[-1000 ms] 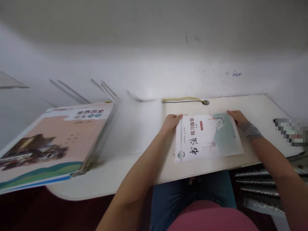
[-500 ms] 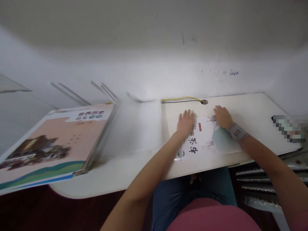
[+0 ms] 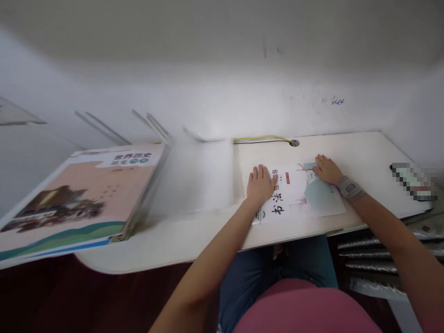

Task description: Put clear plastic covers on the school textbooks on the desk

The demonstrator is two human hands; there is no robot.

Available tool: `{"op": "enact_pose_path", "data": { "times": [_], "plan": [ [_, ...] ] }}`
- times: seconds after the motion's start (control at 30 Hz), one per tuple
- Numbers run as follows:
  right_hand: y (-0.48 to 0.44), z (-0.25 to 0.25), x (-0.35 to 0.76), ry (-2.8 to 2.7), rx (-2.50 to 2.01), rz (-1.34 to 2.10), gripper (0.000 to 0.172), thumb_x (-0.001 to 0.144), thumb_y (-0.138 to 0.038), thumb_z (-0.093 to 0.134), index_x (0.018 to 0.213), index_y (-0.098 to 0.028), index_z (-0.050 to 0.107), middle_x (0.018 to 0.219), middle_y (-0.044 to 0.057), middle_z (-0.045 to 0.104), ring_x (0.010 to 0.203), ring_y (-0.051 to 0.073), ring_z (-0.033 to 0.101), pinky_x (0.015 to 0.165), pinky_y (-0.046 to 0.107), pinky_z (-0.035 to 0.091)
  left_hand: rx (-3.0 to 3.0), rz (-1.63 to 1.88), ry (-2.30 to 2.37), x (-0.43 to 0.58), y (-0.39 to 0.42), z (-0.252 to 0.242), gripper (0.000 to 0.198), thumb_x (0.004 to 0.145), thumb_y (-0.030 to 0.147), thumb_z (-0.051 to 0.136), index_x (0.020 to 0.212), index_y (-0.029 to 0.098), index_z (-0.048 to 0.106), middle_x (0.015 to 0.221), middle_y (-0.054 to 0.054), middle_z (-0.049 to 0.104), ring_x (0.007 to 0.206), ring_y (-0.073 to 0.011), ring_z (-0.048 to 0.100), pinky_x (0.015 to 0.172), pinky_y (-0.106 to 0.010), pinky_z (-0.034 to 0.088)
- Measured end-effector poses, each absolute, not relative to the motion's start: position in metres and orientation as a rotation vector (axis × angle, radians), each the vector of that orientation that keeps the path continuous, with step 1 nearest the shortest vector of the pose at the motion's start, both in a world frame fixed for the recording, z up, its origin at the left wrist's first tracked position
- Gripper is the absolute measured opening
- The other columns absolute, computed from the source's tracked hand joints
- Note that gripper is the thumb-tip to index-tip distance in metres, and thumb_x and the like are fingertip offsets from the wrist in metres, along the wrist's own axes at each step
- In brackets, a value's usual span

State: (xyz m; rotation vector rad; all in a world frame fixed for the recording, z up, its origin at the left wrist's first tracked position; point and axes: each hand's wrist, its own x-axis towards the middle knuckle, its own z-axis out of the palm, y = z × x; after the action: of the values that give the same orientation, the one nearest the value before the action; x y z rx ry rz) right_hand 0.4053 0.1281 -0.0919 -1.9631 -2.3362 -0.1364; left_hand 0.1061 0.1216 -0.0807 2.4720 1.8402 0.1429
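A calligraphy workbook [image 3: 298, 199] with a white and teal cover lies on the white desk [image 3: 201, 238], turned sideways. My left hand [image 3: 259, 185] rests on its left part with fingers stretched out, covering some of the title. Near the upper right corner of the cover, my right hand [image 3: 326, 169] lies flat with fingers spread. A grey band with a square face [image 3: 349, 187] is on my right wrist. Neither hand grips anything.
A stack of books [image 3: 86, 194] with a world history cover stands at the left. Sheets of blank white paper [image 3: 197, 180] lie between. Yellow and black cables [image 3: 267, 137] run into a desk hole. A blurred-out flat object [image 3: 414, 181] sits at the right.
My left hand has shifted slightly left and down on the workbook. My right hand has moved a little right, showing more of the teal cover.
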Motion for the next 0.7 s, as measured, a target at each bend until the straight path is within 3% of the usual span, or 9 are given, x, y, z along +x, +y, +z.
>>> {"op": "enact_pose_path", "data": {
  "times": [0.13,0.23,0.37,0.43,0.53,0.7],
  "plan": [
    [0.128,-0.096,0.403,-2.319,-1.981,-0.143,0.059,0.093,-0.044,0.025,0.138,-0.007,0.038,0.146,0.017,0.034,0.136,0.028,0.029,0.107,0.044,0.027,2.703,0.172,1.671,0.070,0.078,-0.094,0.076,0.091,0.056,0.018,0.140,0.000,0.030,0.147,-0.024,0.028,0.137,-0.0368,0.023,0.108,-0.048,0.026],
    [0.127,-0.094,0.396,-2.284,-2.015,-0.160,0.059,0.093,-0.043,0.028,0.136,-0.004,0.039,0.145,0.018,0.035,0.135,0.028,0.030,0.106,0.042,0.028,2.910,0.243,1.424,0.040,0.044,-0.104,0.073,0.091,0.058,0.022,0.143,0.008,0.029,0.149,-0.020,0.027,0.138,-0.0333,0.020,0.108,-0.047,0.028],
    [0.109,-0.076,0.390,-2.177,-2.065,-0.254,0.062,0.092,-0.042,0.034,0.138,0.000,0.033,0.148,0.025,0.024,0.138,0.034,0.022,0.107,0.051,0.023,2.956,0.184,1.386,0.039,0.031,-0.105,0.068,0.091,0.056,0.024,0.143,0.013,0.029,0.149,-0.017,0.027,0.138,-0.0341,0.020,0.108,-0.050,0.027],
    [0.089,-0.060,0.389,-2.151,-1.987,-0.334,0.062,0.091,-0.042,0.036,0.140,-0.005,0.031,0.151,0.023,0.019,0.139,0.033,0.017,0.108,0.053,0.018,2.891,0.085,1.449,0.064,0.042,-0.101,0.070,0.091,0.056,0.023,0.144,0.011,0.029,0.149,-0.020,0.027,0.137,-0.0363,0.021,0.108,-0.052,0.025],
    [0.048,-0.038,0.388,-2.017,-1.812,-0.390,0.061,0.091,-0.045,0.036,0.141,-0.010,0.029,0.151,0.020,0.020,0.140,0.031,0.014,0.108,0.053,0.022,2.774,-0.006,1.467,0.122,0.073,-0.091,0.072,0.091,0.056,0.021,0.144,0.008,0.026,0.150,-0.021,0.021,0.138,-0.0386,0.017,0.110,-0.051,0.019],
    [-0.007,-0.055,0.376,-1.835,-1.628,-0.291,0.053,0.092,-0.036,0.040,0.141,-0.020,0.030,0.148,0.016,0.029,0.138,0.027,0.023,0.106,0.051,0.032,2.617,-0.008,1.392,0.236,0.134,-0.081,0.077,0.089,0.058,0.020,0.146,0.007,0.018,0.152,-0.020,0.012,0.139,-0.0384,0.007,0.111,-0.053,0.012]
  ]
}}
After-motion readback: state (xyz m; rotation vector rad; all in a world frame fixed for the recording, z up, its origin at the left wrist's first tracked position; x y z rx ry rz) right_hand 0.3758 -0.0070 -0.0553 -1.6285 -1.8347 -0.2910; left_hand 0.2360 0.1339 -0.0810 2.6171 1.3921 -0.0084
